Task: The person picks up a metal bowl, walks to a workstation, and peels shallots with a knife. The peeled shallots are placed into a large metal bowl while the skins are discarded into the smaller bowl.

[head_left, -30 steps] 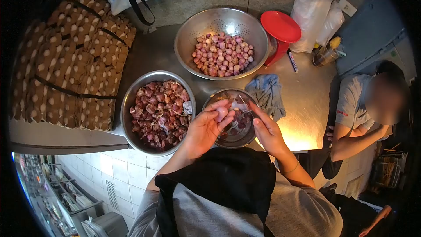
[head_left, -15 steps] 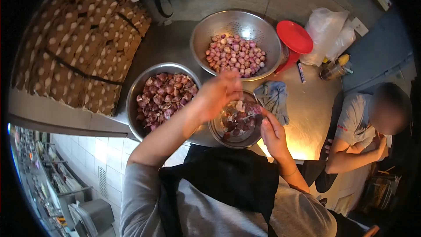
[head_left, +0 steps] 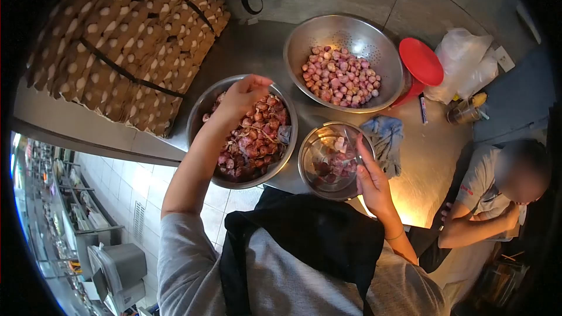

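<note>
My left hand [head_left: 241,98] is above a steel bowl [head_left: 196,108] of unpeeled red shallots [head_left: 257,134]. Its fingers stretch out, slightly bent, and nothing shows in them. My right hand [head_left: 373,184] is at the right rim of a smaller steel bowl [head_left: 310,182], closed around what looks like a small knife [head_left: 353,143], its thin blade pointing up over the bowl. Dark skins and a few pale pieces [head_left: 339,145] lie in that bowl. Behind it stands a perforated steel colander [head_left: 389,61] with peeled pink shallots [head_left: 341,76].
Stacked egg trays [head_left: 129,35] fill the back left. Right of the colander are a red lid [head_left: 420,61], plastic bags [head_left: 462,61], a marker [head_left: 424,110] and a blue-grey cloth [head_left: 383,140]. A person [head_left: 477,193] sits at the right.
My left hand has moved left, from above the small bowl to over the unpeeled shallots. My right hand stays by the small bowl. The whole view has shifted.
</note>
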Demonstrator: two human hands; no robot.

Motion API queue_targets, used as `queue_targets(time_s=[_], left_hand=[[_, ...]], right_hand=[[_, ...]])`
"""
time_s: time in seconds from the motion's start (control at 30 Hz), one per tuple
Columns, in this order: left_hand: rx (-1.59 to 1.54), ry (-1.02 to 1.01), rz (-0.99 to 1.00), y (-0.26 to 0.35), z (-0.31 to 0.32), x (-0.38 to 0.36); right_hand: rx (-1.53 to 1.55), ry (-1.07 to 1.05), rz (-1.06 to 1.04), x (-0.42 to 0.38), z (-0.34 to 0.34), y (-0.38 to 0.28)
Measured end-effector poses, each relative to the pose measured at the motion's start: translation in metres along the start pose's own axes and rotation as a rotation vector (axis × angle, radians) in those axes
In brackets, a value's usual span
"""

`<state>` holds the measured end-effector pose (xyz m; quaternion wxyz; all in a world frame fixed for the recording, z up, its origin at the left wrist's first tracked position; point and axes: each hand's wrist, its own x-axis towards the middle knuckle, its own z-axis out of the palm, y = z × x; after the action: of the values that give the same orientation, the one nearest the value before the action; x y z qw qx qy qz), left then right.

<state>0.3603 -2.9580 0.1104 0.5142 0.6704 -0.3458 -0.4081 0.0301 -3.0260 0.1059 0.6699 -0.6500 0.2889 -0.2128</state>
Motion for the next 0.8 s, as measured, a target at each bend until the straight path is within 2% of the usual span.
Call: queue_targets(time_s=[0.1,0.13,0.23,0.33,0.43,0.53,0.6,0.63,0.67,0.7,0.8], left_hand=[[0.338,0.022,0.032,-0.036,-0.018,0.008],[0.594,0.084,0.021,-0.039,-0.021,0.007],[1.283,0.230,0.372,-0.071,-0.031,0.007],[1.261,-0.019,0.197,-0.068,-0.036,0.010],[1.205,0.100,0.318,-0.068,-0.033,0.003],[0.618,0.162,0.201,-0.042,-0.019,-0.011],[-0.015,-0.007,0.203,-0.010,0.008,-0.030],[-0.285,-0.060,0.048,0.011,0.028,-0.045],[-0.370,-0.166,0.090,0.008,0.041,-0.047],[-0.419,-0.238,0.042,0.014,0.056,-0.054],[-0.452,-0.297,0.006,0.001,0.099,-0.059]], right_hand=[[-0.075,-0.026,-0.017,0.005,0.000,0.012],[-0.075,-0.023,0.003,0.004,-0.001,0.016],[0.002,-0.015,0.129,0.000,-0.002,0.012],[-0.002,0.030,0.109,-0.001,-0.002,0.021],[-0.036,0.020,0.092,-0.004,-0.002,0.021],[-0.057,0.020,0.019,-0.001,-0.004,0.022],[0.060,-0.021,-0.006,0.003,-0.001,0.015],[0.067,-0.054,0.015,0.001,-0.003,0.015],[0.074,-0.087,0.036,0.000,-0.005,0.015],[0.080,-0.120,0.057,-0.002,-0.007,0.015],[0.090,-0.108,-0.065,0.002,0.002,0.009]])
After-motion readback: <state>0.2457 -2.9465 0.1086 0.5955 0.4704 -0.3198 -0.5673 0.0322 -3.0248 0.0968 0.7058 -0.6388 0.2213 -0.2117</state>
